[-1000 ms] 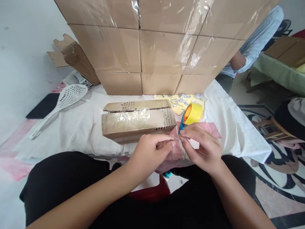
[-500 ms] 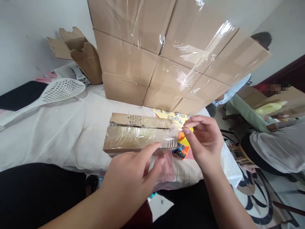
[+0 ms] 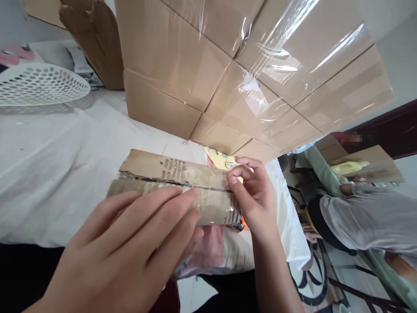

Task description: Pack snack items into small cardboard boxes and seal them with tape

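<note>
A small cardboard box with clear tape over its top seam lies in front of me on the cloth-covered table. Torn, ribbed patches show on its cardboard. My left hand spreads flat over the box's near left part, fingers stretched and touching the top. At the box's right end, my right hand has thumb and index finger pinched together at the taped seam, apparently on the clear tape there; the fingertips hide most of it. A bit of an orange and black item peeks out beside the box's right end.
Behind the box rises a wall of stacked cartons wrapped in clear film. A white perforated scoop and an open brown carton are at left. On the right, a person in a grey shirt sits by another table with a yellow bottle.
My left hand has come forward and left onto the box top. The right hand has moved left to the box's end. The view has shifted closer, and the orange item is mostly covered.
</note>
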The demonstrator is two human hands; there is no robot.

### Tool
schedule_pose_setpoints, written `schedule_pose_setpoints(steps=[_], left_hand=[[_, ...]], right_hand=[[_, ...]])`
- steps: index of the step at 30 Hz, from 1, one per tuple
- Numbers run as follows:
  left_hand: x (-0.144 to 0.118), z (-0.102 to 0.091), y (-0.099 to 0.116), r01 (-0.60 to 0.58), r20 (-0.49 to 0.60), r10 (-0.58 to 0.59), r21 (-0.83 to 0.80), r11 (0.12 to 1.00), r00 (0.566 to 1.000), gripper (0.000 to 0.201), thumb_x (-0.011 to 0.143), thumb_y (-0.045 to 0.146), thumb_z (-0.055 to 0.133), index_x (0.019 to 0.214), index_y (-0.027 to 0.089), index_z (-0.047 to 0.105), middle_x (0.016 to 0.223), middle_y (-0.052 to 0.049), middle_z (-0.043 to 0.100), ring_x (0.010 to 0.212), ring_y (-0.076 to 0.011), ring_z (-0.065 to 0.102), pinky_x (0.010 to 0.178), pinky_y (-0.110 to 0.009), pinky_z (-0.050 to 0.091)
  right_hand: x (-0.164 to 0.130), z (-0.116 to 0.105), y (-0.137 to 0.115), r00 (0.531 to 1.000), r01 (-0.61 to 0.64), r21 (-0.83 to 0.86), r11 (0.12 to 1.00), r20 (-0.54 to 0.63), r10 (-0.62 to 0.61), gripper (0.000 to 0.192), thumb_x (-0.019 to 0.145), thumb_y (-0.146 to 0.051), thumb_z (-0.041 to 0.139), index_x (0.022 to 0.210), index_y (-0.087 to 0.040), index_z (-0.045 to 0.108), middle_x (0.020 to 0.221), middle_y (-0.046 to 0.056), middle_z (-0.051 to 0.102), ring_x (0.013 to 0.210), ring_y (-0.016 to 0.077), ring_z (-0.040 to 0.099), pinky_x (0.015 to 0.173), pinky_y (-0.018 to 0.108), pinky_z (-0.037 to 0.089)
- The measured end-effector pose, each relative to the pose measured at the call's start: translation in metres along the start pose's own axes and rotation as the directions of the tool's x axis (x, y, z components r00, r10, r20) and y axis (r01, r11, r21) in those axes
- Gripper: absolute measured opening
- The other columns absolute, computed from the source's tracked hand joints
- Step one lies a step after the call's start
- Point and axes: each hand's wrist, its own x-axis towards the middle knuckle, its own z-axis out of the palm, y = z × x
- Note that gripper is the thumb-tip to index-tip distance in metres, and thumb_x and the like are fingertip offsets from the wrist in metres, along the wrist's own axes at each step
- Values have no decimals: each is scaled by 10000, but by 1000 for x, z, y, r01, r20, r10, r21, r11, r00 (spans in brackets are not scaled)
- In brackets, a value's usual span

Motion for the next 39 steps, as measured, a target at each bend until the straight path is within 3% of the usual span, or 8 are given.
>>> schedule_pose_setpoints(steps=[2,9,21,26,30,35,39], left_hand=[[1,8,1,-24,35,22,53,998,999,306,964,232,583,1246,158,677,1423,-102,624,1301,-311,575,1139,-489,351],[-5,30,-1,33,150,-37,32,999,988,370,974,362,555,1313,238,634,1441,-87,611,1325,-342,575,1184,-542,348],[-2,24,8,38,170,-45,42,998,984,405,966,361,520,1314,183,626,1435,-123,610,1350,-367,542,1157,-562,362],[0,23,10,25,168,-36,63,998,985,402,988,348,458,1280,146,646,1386,-147,644,1296,-373,583,1085,-566,413],[3,22,11,0,153,-11,70,998,988,398,984,333,467,1265,122,655,1353,-164,662,1248,-374,616,1067,-561,426],[2,25,15,-62,107,57,40,997,993,363,956,244,545,1294,152,639,1426,-131,617,1309,-319,583,1165,-510,361],[-6,34,20,-118,163,115,9,993,980,385,966,198,492,1330,203,619,1502,-108,552,1382,-287,523,1225,-537,272]], right_hand=[[-3,-3,6,1000,-19,-13,1000,-18,19,263,947,-243,607,1189,-255,502,791,-38,567,723,127,550,661,254,416],[-8,-6,12,999,43,-3,999,-21,-43,250,955,-237,599,1182,-269,497,801,-35,593,718,129,553,711,284,460],[-18,1,11,979,140,-13,990,-147,-140,221,943,-216,615,1124,-270,502,788,-27,602,717,142,571,754,327,482],[-19,5,13,983,118,-8,993,-140,-118,194,951,-234,593,1108,-266,483,774,-33,585,717,143,588,729,317,486],[-15,3,17,990,107,-51,993,-81,-111,282,913,-232,630,1138,-269,465,805,-38,586,746,141,596,730,306,497],[-10,3,17,987,131,-150,980,-78,-144,339,871,-173,655,1155,-255,488,850,-26,601,848,145,624,791,311,502],[-11,5,15,985,138,-180,974,-81,-154,328,867,-125,640,1144,-242,505,837,-34,606,843,132,613,797,301,490]])
